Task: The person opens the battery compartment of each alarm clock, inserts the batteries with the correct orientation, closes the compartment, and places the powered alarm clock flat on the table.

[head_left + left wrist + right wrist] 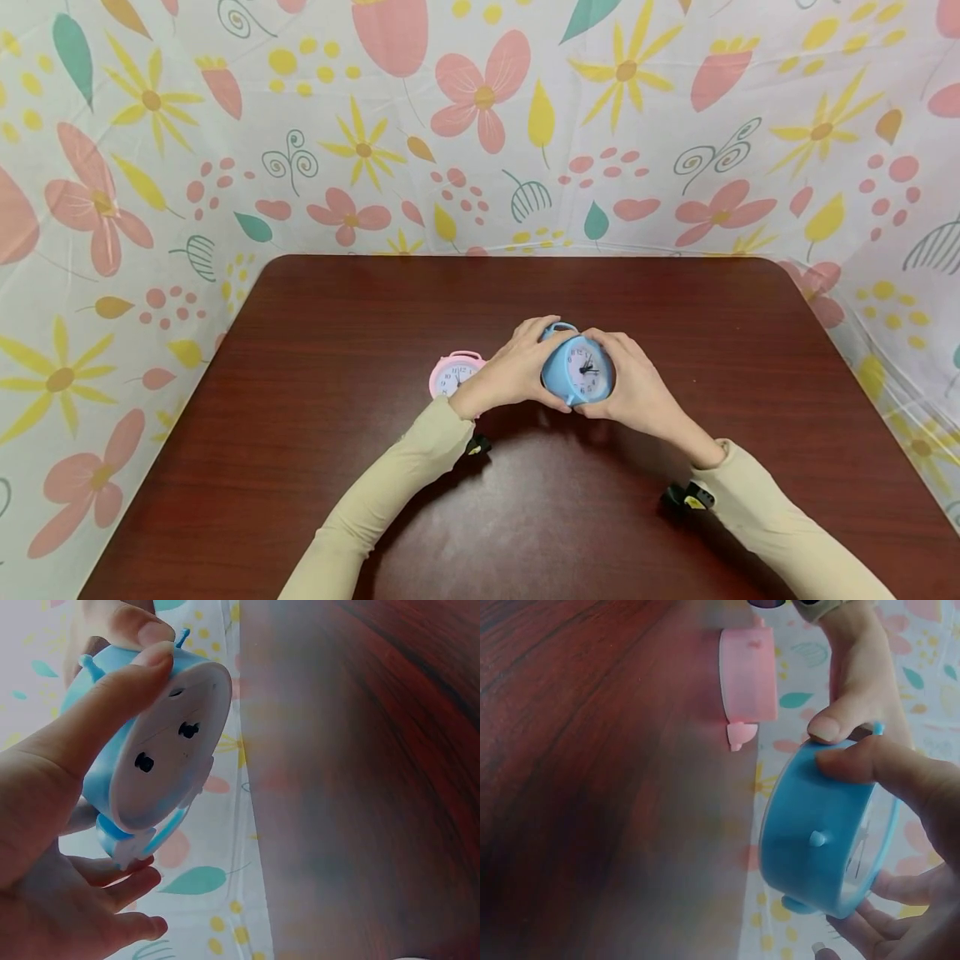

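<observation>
Both hands grip a blue alarm clock (577, 371) from its two sides, its dial facing the head camera. My left hand (525, 367) has its thumb under the clock's lower side and fingers along the upper left. On the other side, my right hand (630, 375) curls round the rim, thumb below. The left wrist view shows the clock's white back (169, 750) with two black knobs, and small blue feet beside the thumbs. A pink alarm clock (447, 379) stands on the table behind the left wrist, partly hidden by it.
The dark red-brown wooden table (337, 333) has rounded far corners. Behind and beside it hangs a white cloth (420, 183) with flowers and leaves. Black devices (686, 497) are strapped at the sleeves.
</observation>
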Motion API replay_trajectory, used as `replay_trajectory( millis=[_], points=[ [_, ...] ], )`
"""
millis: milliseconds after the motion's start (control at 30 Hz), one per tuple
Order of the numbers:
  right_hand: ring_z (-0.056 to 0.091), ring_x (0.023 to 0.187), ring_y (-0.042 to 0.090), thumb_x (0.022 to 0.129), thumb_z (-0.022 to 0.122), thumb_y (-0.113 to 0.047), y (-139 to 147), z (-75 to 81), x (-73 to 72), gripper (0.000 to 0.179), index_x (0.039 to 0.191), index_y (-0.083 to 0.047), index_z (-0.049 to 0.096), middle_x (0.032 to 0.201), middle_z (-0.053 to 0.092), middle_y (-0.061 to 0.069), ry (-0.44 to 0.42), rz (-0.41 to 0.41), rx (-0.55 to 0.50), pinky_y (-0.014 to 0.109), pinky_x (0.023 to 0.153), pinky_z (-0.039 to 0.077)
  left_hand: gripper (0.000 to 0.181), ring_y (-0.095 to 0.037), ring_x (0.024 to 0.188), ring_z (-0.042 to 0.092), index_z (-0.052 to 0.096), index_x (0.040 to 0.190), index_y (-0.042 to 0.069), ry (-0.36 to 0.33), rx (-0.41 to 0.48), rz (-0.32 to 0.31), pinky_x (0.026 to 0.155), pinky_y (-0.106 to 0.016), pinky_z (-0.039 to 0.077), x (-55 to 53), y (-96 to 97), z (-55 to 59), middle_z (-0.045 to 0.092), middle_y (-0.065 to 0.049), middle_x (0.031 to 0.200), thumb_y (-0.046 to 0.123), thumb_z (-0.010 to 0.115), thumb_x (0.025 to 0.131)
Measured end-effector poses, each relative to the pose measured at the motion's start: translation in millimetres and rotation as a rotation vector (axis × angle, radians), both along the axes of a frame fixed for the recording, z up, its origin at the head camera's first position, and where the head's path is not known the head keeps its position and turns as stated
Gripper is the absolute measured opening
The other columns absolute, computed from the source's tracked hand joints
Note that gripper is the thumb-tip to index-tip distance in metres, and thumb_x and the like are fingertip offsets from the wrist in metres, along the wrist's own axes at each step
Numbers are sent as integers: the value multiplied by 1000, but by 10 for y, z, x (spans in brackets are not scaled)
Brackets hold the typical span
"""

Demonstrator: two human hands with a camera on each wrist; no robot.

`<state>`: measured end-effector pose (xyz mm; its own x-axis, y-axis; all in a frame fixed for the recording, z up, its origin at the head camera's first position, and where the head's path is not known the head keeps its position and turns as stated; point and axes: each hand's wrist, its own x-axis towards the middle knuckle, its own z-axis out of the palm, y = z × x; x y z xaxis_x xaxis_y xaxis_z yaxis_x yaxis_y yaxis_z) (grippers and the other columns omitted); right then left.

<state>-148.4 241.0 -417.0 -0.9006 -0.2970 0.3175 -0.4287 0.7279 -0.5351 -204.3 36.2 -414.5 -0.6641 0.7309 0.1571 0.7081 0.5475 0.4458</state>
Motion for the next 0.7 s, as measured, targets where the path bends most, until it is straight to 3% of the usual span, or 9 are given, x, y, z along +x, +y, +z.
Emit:
replay_trajectory(
  millis=[100, 333, 700],
  points=[
    [49, 108, 33, 50, 94, -16, -22, 40, 13, 97, 133, -1, 47, 120, 53, 18, 13, -6, 24, 52, 88, 42, 99, -31, 141, 30, 40, 145, 17, 31, -16, 2, 115, -44, 30, 1, 9, 3, 31, -16, 153, 51, 86, 64],
    [47, 113, 36, 53, 92, -15, -45, 80, 50, 96, 136, 0, 45, 127, 51, 19, 17, -10, 82, 58, 86, 39, 96, -32, 136, 40, 45, 141, 20, 19, 5, 54, 100, -45, 47, 9, 14, -19, 35, -13, 154, 51, 88, 60],
    [42, 123, 37, 60, 91, -14, -4, 93, 50, 100, 145, -4, 39, 137, 46, 19, -20, 47, 50, 63, 90, 36, 95, -28, 137, 40, 48, 142, 20, 2, 50, 84, 94, -45, 51, 10, 0, -50, 37, -10, 154, 51, 88, 61]
  ],
)
